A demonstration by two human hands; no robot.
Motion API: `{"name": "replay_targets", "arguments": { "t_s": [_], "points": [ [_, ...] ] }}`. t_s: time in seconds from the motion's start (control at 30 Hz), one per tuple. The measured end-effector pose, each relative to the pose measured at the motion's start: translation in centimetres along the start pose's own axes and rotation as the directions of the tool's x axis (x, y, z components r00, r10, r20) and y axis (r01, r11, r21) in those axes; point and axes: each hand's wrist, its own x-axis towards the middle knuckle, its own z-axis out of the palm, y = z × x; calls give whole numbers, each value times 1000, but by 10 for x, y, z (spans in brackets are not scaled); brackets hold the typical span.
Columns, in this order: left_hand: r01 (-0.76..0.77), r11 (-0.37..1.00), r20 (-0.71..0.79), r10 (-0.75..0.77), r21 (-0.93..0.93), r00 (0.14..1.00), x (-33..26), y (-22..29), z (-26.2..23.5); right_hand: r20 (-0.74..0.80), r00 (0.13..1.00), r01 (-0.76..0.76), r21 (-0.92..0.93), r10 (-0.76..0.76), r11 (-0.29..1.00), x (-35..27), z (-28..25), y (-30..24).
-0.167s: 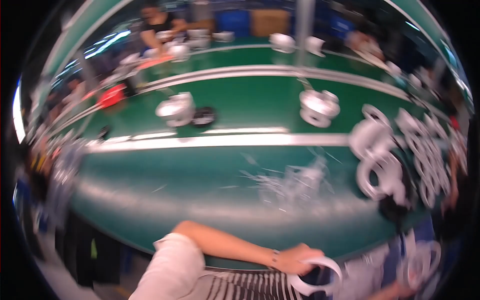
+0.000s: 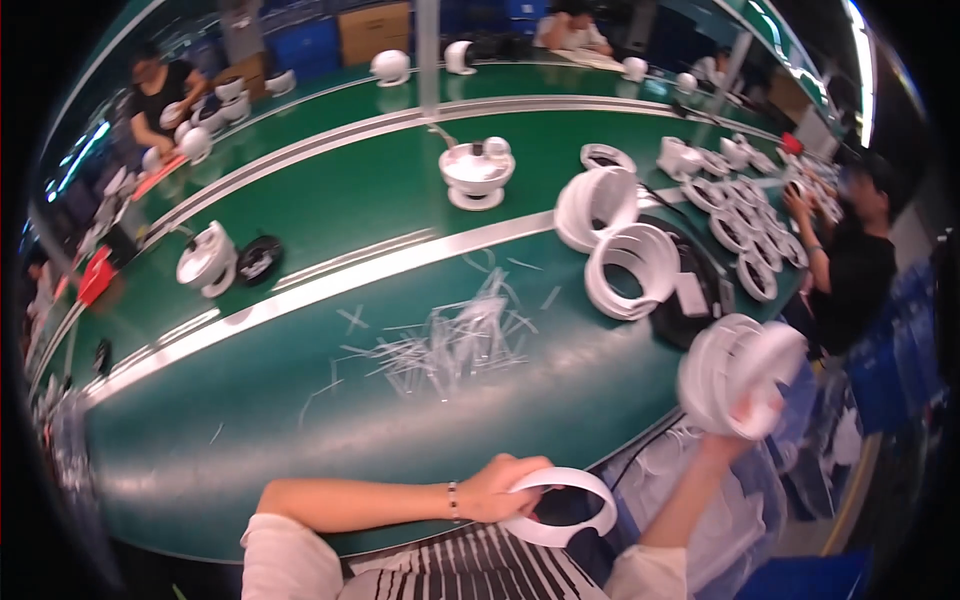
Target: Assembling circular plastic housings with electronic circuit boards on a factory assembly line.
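While the left hand (image 2: pixel 498 489) is pinching a white ring (image 2: pixel 540 533) at lower centre, opening facing the camera, long axis running roughly left-right, the right hand (image 2: pixel 737 432) is gripping a blurred ring stack (image 2: pixel 709 378) at lower right.

Read from mid-view, a heap of clear strips (image 2: pixel 450 345) lies on the green desk (image 2: pixel 180 470) just toward seven o'clock. A pale rail (image 2: pixel 380 272) lines the desk's far edge. On the green surface (image 2: pixel 350 190) beyond it, one white device (image 2: pixel 477 182) stands at twelve o'clock and a second device (image 2: pixel 203 262) at nine, with a black disc (image 2: pixel 261 260) just off its three o'clock side. A red object (image 2: pixel 97 276) sits farther out at nine. A metal post (image 2: pixel 428 60) rises at twelve; a cardboard box (image 2: pixel 375 35) and blue bins (image 2: pixel 301 55) stand at eleven. Co-workers show at ten (image 2: pixel 160 95), one (image 2: pixel 572 35) and three (image 2: pixel 850 270), and a light strip (image 2: pixel 862 80) glows at two.
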Motion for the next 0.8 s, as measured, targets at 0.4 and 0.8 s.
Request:
{"name": "replay_targets", "arguments": {
  "t_s": [0.4,0.8],
  "points": [
    [85,989,29,-89,122,996,-24,8,-14,-172,843,-475,208,510,855,-50,19,50],
    [74,988,21,-78,137,997,-18,0,-17,-513,854,-203,-170,90,964,-64,45,73]
  ]
}}
